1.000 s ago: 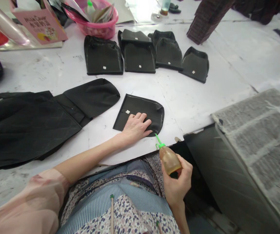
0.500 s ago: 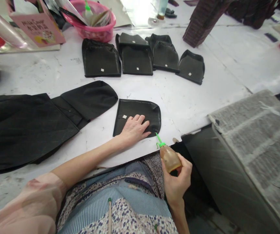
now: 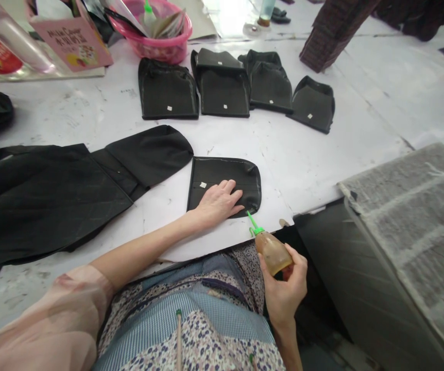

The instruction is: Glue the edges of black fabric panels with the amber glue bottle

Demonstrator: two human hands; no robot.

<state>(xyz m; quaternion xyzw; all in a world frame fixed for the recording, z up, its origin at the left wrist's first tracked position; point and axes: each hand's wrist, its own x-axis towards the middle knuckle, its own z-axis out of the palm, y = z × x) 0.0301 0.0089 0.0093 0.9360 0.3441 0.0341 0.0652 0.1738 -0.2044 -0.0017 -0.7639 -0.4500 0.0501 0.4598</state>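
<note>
While my right hand grips the amber squeeze bottle between thumb and fingers, just past my apron, the bottle's long axis slants forward and to the left. Its green nozzle ends at the near rounded corner of the black piece; I can't tell whether the tip actually touches the fabric.

Forward and left of that grip, my left hand lies palm down on the piece, fingers slightly spread, pressing rather than gripping. The piece rests flat on the worktop, its long axis running left to right: straight edge on the left, rounded end on the right. My left thumb is close to that near corner, but the bottle in my right hand reaches it from the other side.

To the left of my left hand spreads a large black garment; off to the right of both hands is a grey cloth-covered board. Beyond my hands stand curled black pieces in a row, with a pink basket behind them.
</note>
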